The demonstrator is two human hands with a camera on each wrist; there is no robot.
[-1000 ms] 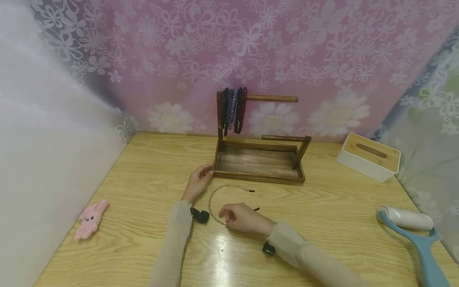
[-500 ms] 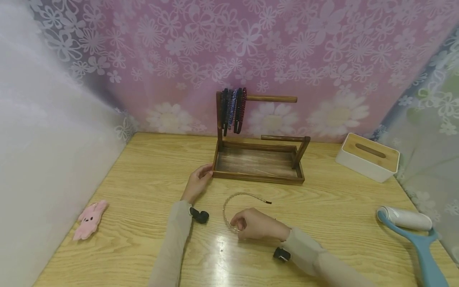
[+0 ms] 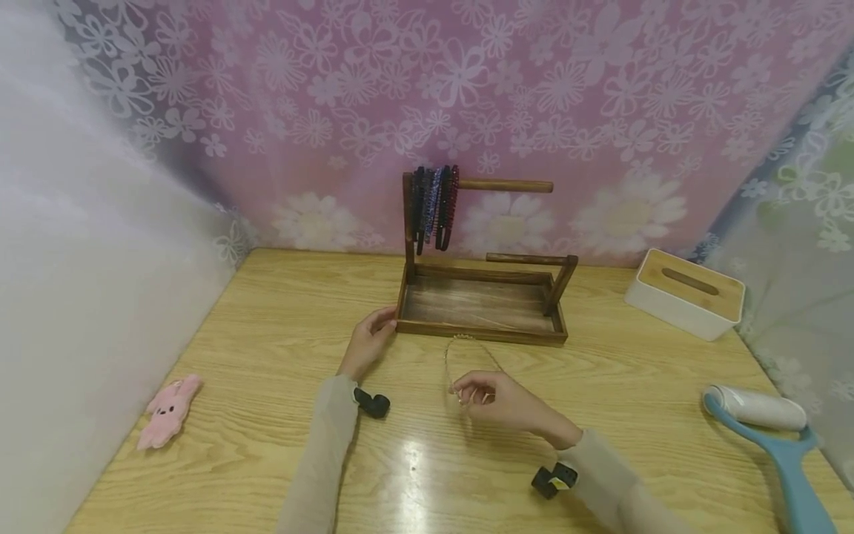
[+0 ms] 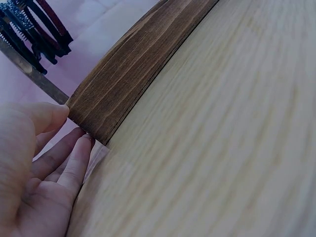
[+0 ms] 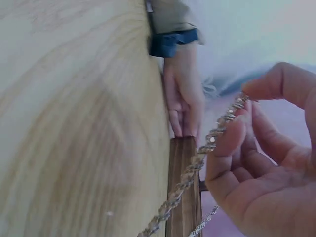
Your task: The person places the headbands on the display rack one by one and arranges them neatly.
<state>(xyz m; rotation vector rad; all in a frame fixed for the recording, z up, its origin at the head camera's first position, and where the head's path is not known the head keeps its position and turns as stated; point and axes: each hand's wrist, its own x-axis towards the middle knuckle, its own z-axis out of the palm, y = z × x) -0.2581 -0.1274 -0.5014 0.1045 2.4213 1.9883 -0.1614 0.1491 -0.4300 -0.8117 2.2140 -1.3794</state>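
My right hand (image 3: 507,400) pinches a thin, gold-toned beaded headband (image 5: 185,180) between thumb and fingers, above the table. In the head view its curved band (image 3: 447,360) arches up past the fingertips, just in front of the wooden stand. Its far side is partly behind the hand. My left hand (image 3: 369,341) rests at the left end of the dark wooden stand (image 3: 480,336); in the left wrist view its thumb and fingertips touch the tray's corner (image 4: 98,126). Several dark, blue and red headbands (image 3: 437,208) hang together at the post end of the stand's upper bar (image 3: 510,185).
A lower bar (image 3: 527,259) juts over the stand's tray. At the back right stands a white tissue box (image 3: 680,304) with a wooden lid. A blue-handled lint roller (image 3: 760,423) lies at the right, a pink plush toy (image 3: 170,411) at the left. A floral curtain (image 3: 373,96) hangs behind.
My right hand has moved to the right and raised the beaded headband, tilting it from lying flat on the table to standing more upright. My left hand stays at the stand's corner.
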